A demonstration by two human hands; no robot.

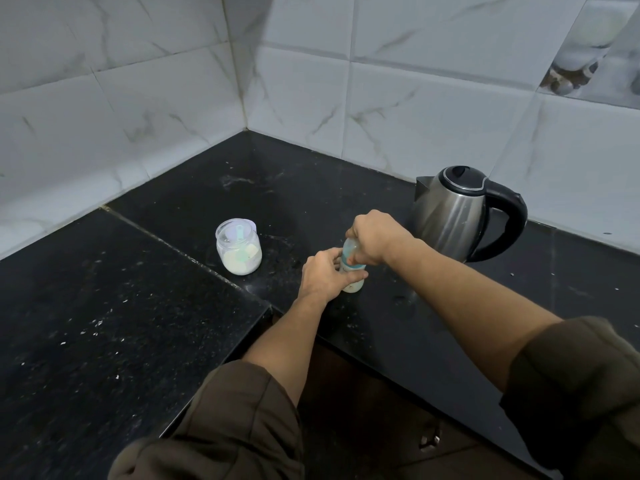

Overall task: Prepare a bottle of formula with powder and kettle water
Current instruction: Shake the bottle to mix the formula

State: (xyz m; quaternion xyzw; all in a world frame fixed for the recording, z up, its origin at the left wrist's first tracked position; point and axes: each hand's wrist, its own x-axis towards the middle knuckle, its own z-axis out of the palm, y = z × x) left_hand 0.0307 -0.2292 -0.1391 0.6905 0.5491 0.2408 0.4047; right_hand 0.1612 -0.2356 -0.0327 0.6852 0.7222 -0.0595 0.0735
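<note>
Two hands work on one baby bottle [354,284], which stands upright on the black surface [104,306] near its front edge. The left hand [320,275] grasps the bottle's lower body; the right hand [375,239] is clenched round its top from above. A steel kettle [450,216], lid down, stands just behind and right of the right hand, handle facing right. A jar [238,247] of pale powder sits left of the bottle, apart from it. The front edge steps inward beside the left forearm. Tiled walls [415,116] bound the surface at back and left, meeting in a corner well behind the bottle.
</note>
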